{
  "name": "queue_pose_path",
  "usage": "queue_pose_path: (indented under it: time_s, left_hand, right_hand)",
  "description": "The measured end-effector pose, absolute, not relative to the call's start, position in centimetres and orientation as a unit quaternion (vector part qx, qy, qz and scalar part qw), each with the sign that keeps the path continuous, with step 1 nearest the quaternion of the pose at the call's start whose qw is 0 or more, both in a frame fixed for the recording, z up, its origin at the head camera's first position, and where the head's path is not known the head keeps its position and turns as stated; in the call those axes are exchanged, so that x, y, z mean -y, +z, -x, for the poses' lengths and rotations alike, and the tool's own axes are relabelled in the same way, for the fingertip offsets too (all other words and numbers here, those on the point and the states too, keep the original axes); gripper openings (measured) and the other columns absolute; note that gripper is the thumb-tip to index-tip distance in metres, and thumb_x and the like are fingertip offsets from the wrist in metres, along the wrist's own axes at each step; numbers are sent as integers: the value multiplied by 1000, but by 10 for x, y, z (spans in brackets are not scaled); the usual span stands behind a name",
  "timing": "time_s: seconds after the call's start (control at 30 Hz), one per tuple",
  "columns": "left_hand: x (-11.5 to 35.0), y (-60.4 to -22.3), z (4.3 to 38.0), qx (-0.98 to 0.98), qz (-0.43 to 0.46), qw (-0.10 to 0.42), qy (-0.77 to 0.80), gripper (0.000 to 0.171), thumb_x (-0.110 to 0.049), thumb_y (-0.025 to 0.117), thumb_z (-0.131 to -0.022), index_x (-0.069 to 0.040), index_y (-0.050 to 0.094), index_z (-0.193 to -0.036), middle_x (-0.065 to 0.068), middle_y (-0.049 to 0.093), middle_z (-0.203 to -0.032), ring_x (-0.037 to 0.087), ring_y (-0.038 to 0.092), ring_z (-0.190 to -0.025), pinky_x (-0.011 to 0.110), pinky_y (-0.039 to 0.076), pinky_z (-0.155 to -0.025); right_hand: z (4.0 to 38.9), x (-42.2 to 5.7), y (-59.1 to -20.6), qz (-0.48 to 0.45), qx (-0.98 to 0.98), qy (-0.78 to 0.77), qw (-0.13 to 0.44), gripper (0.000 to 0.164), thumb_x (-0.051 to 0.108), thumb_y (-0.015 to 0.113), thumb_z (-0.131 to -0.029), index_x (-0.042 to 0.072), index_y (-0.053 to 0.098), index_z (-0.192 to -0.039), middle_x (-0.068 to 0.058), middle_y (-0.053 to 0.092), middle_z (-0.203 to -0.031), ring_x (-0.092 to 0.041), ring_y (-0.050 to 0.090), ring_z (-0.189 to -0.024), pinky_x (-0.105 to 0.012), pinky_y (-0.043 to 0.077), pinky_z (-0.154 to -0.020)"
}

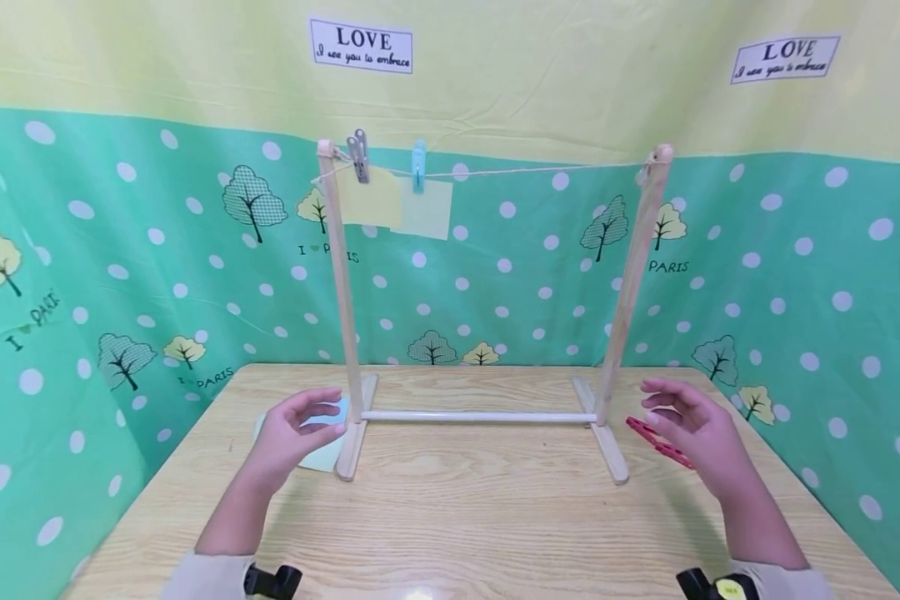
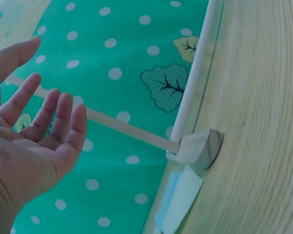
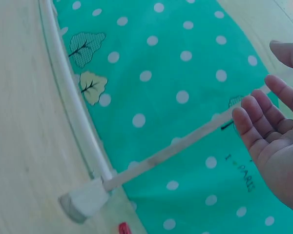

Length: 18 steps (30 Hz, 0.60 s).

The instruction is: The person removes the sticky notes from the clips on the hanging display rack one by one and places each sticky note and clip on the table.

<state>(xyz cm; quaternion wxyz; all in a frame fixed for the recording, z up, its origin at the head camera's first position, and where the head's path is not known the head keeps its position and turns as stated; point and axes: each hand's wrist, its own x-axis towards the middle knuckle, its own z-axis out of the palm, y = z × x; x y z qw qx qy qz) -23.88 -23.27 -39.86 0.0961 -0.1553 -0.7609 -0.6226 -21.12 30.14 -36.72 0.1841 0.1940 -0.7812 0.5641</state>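
Note:
My left hand [image 1: 292, 442] is raised over the table's left side, fingers loosely bent and holding nothing. Near it, light blue paper sheets [image 1: 326, 456] lie by the left foot of a wooden stand [image 1: 340, 275]. On the right, my right hand [image 1: 693, 429] hovers beside red clothespins [image 1: 673, 453], its fingers relaxed and nothing in them; it partly covers the pins. A string [image 1: 525, 172] runs between the posts' tops. At its left end hang a yellow sheet [image 1: 371, 200] under a grey clothespin [image 1: 358, 158] and a pale green sheet [image 1: 429, 210] under a blue clothespin [image 1: 418, 167].
A white crossbar [image 1: 480, 417] joins the stand's two feet low over the wooden table [image 1: 457, 517]. Behind and at both sides hangs a green and yellow curtain [image 1: 495, 317] with dots and trees. The right post [image 1: 633, 283] rises left of my right hand.

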Motion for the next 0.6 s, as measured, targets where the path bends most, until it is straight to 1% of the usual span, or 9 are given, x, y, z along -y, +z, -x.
queue_pose_path:
  time_s: [0.1, 0.17, 0.23, 0.3, 0.4, 0.47, 0.6]
  left_hand:
    - [225, -394, 241, 755, 153, 95, -631, 51, -5, 76, -85, 7, 54, -129, -2, 64, -115, 22, 60, -108, 23, 54, -88]
    - [221, -391, 243, 752, 153, 93, -634, 51, -4, 75, -85, 8, 53, -129, 0, 64, -115, 20, 60, -108, 23, 54, -88]
    - [217, -387, 244, 749, 153, 91, -638, 52, -4, 76, -84, 8, 53, -130, 5, 63, -118, 24, 59, -110, 24, 54, -89]
    - [215, -384, 246, 749, 153, 90, -638, 51, -5, 76, -85, 7, 54, -130, 6, 62, -120, 24, 58, -111, 24, 54, -89]
    - [211, -380, 249, 749, 150, 91, -639, 52, -7, 77, -84, 5, 55, -129, 4, 62, -121, 27, 57, -113, 24, 54, -90]
    - [209, -377, 252, 748, 148, 93, -640, 52, -8, 78, -84, 5, 55, -129, -1, 63, -120, 25, 57, -113, 24, 53, -90]
    - [204, -369, 256, 744, 146, 95, -645, 51, -7, 77, -84, 4, 55, -129, -1, 63, -120, 22, 57, -112, 24, 53, -91]
  right_hand:
    - [217, -296, -362, -201, 783, 559, 184, 39, -3, 61, -94, -8, 49, -131, -1, 58, -121, -14, 56, -104, -14, 53, -83]
    - [222, -293, -358, -212, 779, 560, 185, 38, -3, 61, -94, -8, 50, -131, -1, 58, -120, -15, 56, -104, -14, 52, -84]
    - [226, -289, -354, -226, 771, 565, 184, 38, -5, 60, -93, -9, 50, -130, -2, 59, -119, -16, 56, -104, -14, 52, -86]
    - [229, -286, -349, -239, 764, 570, 185, 39, -7, 60, -92, -10, 50, -130, -3, 60, -117, -16, 56, -104, -14, 52, -86]
    - [233, -282, -341, -251, 760, 570, 185, 40, -8, 61, -92, -9, 51, -130, -2, 61, -115, -16, 57, -104, -15, 52, -86]
    - [234, -279, -337, -251, 767, 562, 183, 40, -7, 61, -92, -8, 51, -131, -2, 61, -115, -16, 57, -104, -15, 52, -87]
    - [237, -273, -327, -254, 780, 543, 180, 40, -4, 62, -93, -6, 52, -131, -3, 60, -115, -17, 56, -105, -15, 51, -87]
